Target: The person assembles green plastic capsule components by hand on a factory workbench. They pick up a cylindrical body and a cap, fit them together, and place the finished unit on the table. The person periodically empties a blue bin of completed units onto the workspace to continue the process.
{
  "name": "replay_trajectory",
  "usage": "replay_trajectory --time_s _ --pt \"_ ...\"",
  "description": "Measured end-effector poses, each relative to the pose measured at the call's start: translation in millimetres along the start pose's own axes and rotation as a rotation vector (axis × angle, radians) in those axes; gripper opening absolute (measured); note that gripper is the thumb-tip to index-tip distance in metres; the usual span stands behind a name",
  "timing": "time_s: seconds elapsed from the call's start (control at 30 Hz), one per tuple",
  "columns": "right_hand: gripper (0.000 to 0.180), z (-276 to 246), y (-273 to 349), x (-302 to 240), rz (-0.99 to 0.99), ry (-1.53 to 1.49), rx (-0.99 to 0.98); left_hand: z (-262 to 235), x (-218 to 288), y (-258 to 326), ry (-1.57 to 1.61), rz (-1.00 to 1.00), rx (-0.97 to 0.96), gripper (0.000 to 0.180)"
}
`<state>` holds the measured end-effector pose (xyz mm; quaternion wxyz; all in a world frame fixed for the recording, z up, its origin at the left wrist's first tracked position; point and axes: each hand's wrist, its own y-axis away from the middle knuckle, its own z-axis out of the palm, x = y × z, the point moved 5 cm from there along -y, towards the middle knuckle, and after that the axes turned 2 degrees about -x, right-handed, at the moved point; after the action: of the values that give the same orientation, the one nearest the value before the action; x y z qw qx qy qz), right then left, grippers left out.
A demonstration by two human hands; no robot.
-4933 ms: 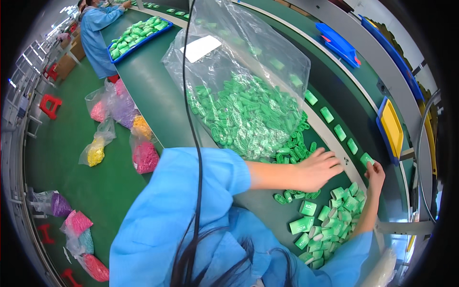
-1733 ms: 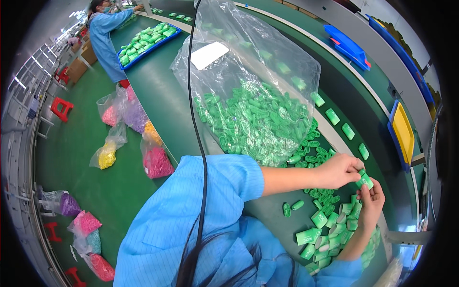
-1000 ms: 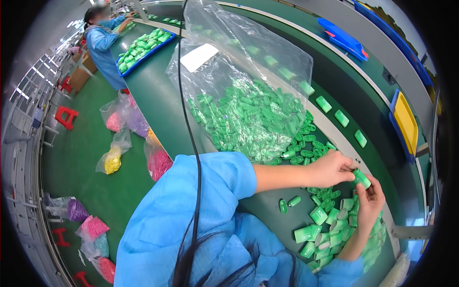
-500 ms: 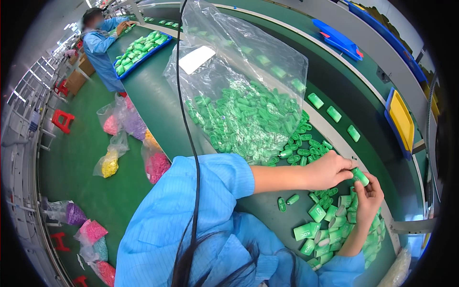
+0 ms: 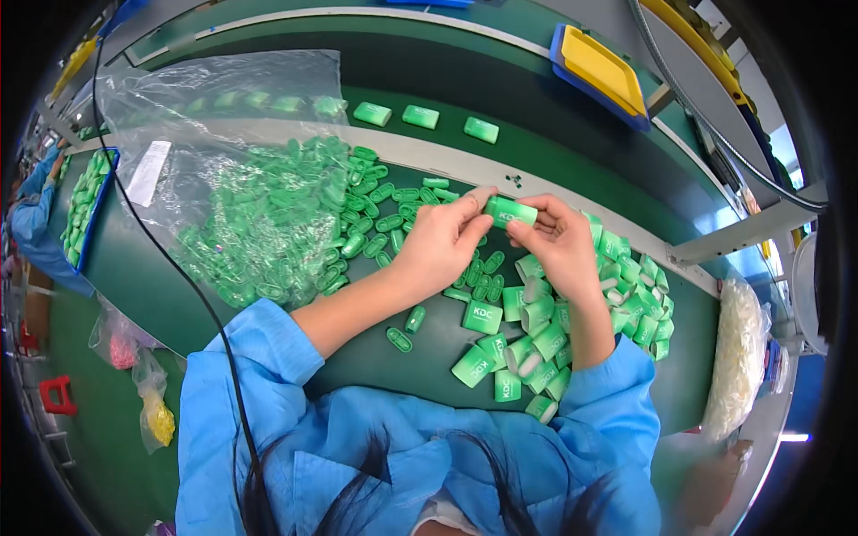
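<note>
Over the table I hold up a small green plastic sleeve [image 5: 511, 212] with white print. My right hand [image 5: 565, 248] pinches it between thumb and fingers. My left hand [image 5: 447, 234] has its thumb and index fingertip closed at the sleeve's left end; whether a small part is between them is hidden. Below my right hand lies a heap of similar green sleeves [image 5: 483, 316], some showing open ends. Left of my hands, loose oval green caps [image 5: 382, 194] spill from a large clear plastic bag [image 5: 259, 76] full of them.
Beyond the table's pale rail [image 5: 447, 161], several green pieces [image 5: 420, 117] lie on a green conveyor belt. A yellow tray [image 5: 603, 67] sits in a blue one above it. A filled white bag [image 5: 737, 357] stands at right. Far left, a co-worker in blue [image 5: 36, 219] is near a blue tray [image 5: 87, 210].
My view has swung to the right, so the bag and co-worker appear further left. Both hands keep the sleeve between them, now turned with its printed side toward me.
</note>
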<state>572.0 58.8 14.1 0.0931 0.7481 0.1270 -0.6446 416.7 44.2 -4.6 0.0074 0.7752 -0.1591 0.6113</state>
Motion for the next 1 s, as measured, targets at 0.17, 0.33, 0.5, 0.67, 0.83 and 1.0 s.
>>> replay_trajectory --time_s 0.17,0.33,0.5,0.67,0.83,1.0 --pt "0.023 8 4 0 -0.004 0.021 0.036 0 15 11 -0.163 0.159 0.166 0.035" --pt "0.022 6 5 6 -0.018 -0.047 0.070 -3 16 7 -0.130 -0.009 0.072 0.033" --pt "0.023 -4 -1 10 0.112 -0.074 -0.018 -7 -7 -9 0.263 -0.147 -0.125 0.032" --pt "0.022 -1 2 3 0.081 0.021 -0.026 -11 1 -8 0.127 -0.107 -0.129 0.030" --pt "0.023 -7 0 7 0.153 -0.124 -0.086 -6 -7 -8 0.389 -0.206 -0.174 0.026" --pt "0.025 -6 1 8 0.137 -0.099 -0.059 -3 -7 -8 0.349 -0.214 -0.194 0.031"
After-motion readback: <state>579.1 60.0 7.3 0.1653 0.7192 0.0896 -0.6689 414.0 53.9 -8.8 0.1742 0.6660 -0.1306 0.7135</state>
